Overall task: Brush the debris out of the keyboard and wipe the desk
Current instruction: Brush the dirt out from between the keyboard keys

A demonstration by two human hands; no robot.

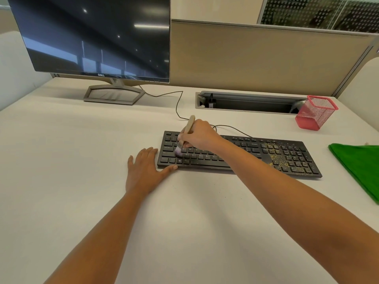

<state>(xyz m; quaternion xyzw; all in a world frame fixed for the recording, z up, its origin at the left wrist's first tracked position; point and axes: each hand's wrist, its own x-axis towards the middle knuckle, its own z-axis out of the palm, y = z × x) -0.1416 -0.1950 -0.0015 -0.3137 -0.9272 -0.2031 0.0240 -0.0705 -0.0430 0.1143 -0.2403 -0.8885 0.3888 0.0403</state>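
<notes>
A black keyboard [291, 158] lies on the white desk [82, 160], with yellowish debris [275, 155] scattered over its right side and number pad. My right hand [200, 136] grips a small brush [187, 130] by its pale wooden handle, and the bristles touch the keys at the keyboard's left end. Flat on the desk, my left hand [144, 169] has straight fingers; its thumb touches the keyboard's front left corner. A folded green cloth [359, 167] lies at the right edge of the desk.
A Dell monitor [98, 37] on a grey stand is at the back left. The keyboard's cable [178, 103] runs across the desk. A cable slot [250, 103] and a red mesh pen holder [314, 112] sit at the back right, before a beige partition.
</notes>
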